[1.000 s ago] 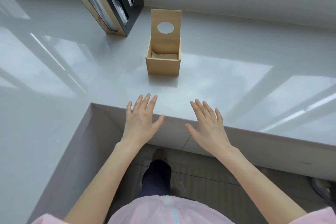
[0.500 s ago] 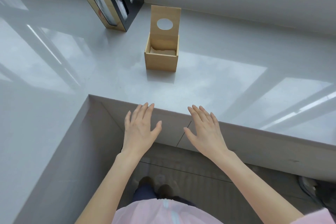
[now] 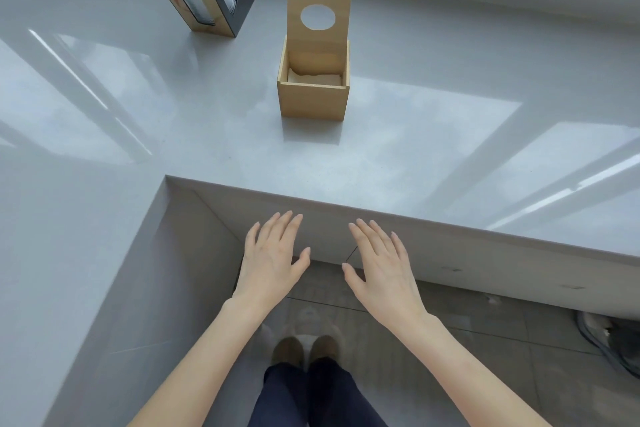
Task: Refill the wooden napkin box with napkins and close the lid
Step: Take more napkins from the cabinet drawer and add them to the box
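glossy grey counter (image 3: pixel 398 149), open wooden napkin box (image 3: pixel 313 97), tiled floor (image 3: pixel 467 350)

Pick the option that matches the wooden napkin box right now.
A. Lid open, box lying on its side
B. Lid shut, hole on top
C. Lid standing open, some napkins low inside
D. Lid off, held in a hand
C: the lid with its round hole stands upright behind the wooden napkin box, and pale napkins lie low inside; both hands are bare and off the counter.
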